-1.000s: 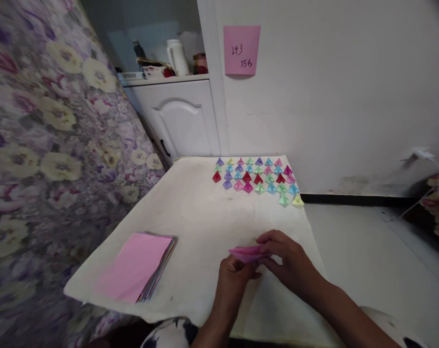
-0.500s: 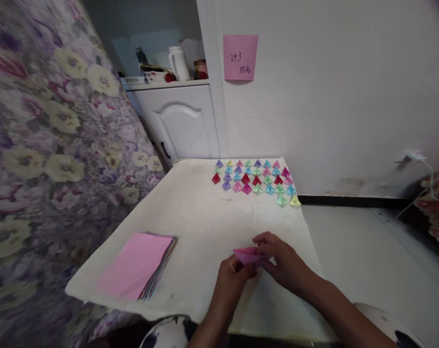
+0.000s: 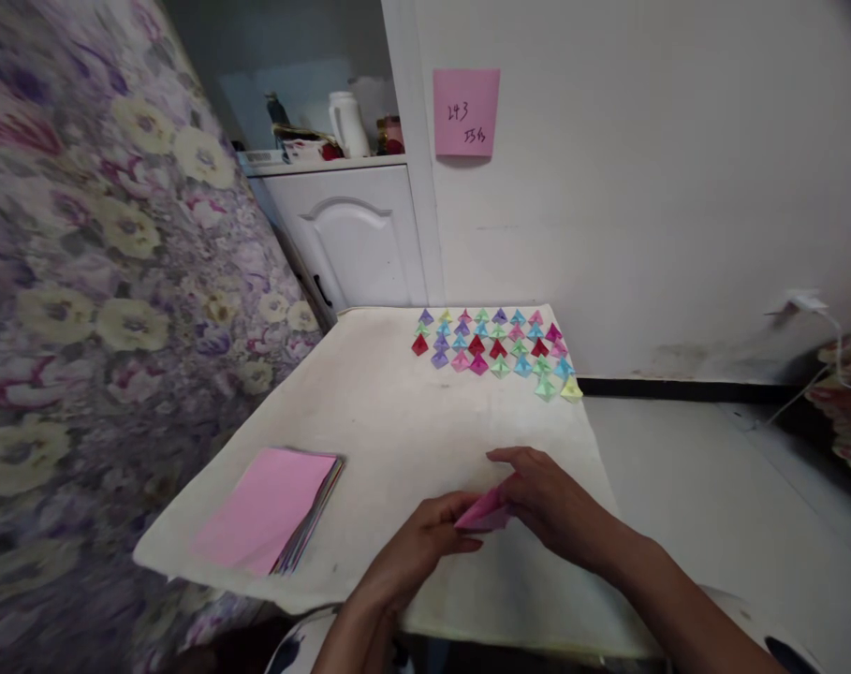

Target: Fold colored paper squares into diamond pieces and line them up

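A small folded piece of pink paper (image 3: 486, 514) is held a little above the front part of the table, its left corner pointed. My left hand (image 3: 429, 534) has it at that corner, fingers above and thumb below. My right hand (image 3: 543, 496) pinches its right end, with the index finger stretched out past it. Towards the back right of the white-covered table (image 3: 389, 412) lie several rows of small folded paper pieces (image 3: 497, 349) in red, pink, purple, blue, green and yellow.
A stack of coloured paper (image 3: 271, 510), pink on top, lies at the table's left front. A floral curtain (image 3: 116, 328) hangs along the left. Behind stand a white cabinet (image 3: 355, 243) and a wall with a pink note (image 3: 465, 112). The table's right edge drops to the floor.
The pink paper has tilted, its left corner now lower. My left hand has turned flatter, coming at the paper more from the left. My right hand keeps its hold at the other end.
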A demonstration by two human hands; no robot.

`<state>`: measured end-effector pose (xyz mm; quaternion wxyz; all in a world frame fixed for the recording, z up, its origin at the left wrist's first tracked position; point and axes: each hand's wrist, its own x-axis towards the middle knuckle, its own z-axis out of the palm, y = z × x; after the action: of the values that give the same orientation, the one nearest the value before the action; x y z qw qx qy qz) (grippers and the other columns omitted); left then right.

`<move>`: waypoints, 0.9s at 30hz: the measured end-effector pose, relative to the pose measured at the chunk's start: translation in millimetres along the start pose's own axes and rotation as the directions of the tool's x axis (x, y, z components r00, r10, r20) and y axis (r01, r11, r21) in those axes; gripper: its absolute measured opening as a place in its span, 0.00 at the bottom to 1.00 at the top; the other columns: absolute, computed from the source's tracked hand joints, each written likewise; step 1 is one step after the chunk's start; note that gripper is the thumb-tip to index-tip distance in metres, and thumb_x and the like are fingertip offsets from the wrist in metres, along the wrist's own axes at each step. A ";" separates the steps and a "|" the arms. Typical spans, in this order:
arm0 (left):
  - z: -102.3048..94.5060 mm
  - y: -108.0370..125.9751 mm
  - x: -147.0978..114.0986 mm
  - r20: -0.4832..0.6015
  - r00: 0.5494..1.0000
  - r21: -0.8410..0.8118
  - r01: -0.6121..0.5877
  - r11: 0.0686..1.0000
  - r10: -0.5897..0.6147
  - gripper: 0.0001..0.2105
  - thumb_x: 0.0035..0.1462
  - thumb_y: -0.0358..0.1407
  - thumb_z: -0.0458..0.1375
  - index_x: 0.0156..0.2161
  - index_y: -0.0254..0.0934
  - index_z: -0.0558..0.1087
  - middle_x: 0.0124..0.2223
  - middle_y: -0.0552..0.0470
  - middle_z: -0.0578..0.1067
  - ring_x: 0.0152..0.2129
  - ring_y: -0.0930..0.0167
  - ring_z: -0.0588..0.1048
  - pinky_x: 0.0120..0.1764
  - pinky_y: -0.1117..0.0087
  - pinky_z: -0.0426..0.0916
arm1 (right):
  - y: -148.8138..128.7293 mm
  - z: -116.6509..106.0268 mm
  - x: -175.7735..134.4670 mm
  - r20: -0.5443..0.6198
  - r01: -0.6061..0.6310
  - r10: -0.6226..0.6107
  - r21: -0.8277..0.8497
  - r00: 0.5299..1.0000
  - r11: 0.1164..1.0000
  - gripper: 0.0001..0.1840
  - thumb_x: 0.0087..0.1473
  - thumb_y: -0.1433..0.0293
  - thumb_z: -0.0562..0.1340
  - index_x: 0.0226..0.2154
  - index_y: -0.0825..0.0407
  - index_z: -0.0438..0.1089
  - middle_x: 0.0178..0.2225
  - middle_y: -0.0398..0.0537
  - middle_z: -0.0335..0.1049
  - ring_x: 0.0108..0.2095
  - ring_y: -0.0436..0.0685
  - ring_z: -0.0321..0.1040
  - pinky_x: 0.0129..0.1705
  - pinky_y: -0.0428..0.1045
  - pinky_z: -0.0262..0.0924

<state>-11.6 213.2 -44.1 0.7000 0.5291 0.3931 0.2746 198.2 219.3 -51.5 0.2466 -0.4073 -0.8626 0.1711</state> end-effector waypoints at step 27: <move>9.4 -33.4 16.9 -0.148 0.987 0.499 0.026 0.866 0.056 0.14 0.53 0.38 0.51 0.19 0.36 0.62 0.18 0.60 0.55 0.17 0.77 0.54 0.20 0.74 0.46 | -14.9 11.7 1.7 0.170 0.079 -0.066 -0.069 0.983 0.995 0.12 0.51 0.78 0.56 0.33 0.50 0.74 0.56 0.50 0.59 0.58 0.60 0.49 0.58 0.57 0.45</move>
<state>4.4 212.2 -79.3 0.5040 0.6717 0.5006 0.2102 181.4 210.4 -53.3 0.1639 -0.3688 -0.9003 0.1630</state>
